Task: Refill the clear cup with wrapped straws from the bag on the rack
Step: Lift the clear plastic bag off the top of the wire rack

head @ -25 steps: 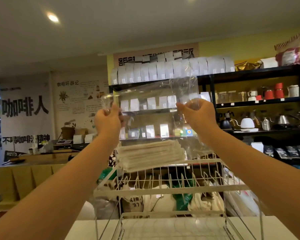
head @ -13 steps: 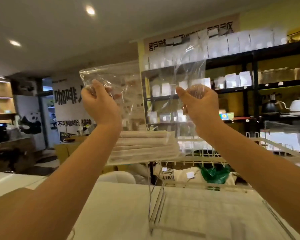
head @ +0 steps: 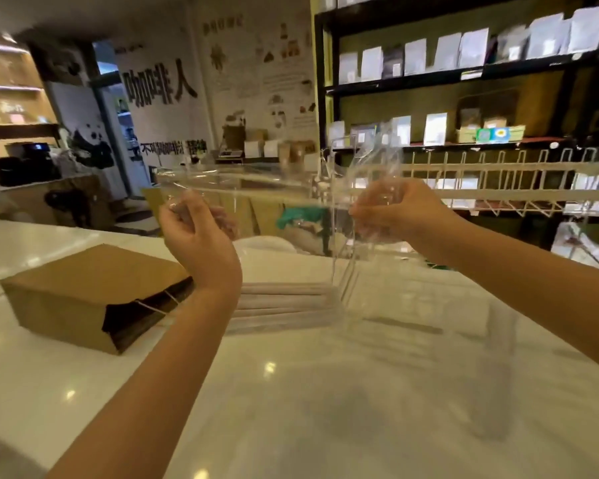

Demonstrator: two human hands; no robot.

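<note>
The left hand (head: 196,233) and right hand (head: 395,210) each pinched a top corner of the clear bag (head: 291,243), which hung above the white counter (head: 325,392). The wrapped straws (head: 287,305) lay in its bottom. The step appeared to be transport; the next move called for locating the cup, not visible.

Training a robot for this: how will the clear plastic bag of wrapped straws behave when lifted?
Probably floppy: the clear plastic bag crumples where both hands grip it. Likely bottom-heavy, since the wrapped straws lie along its bottom. The glossy film may slip.
</note>
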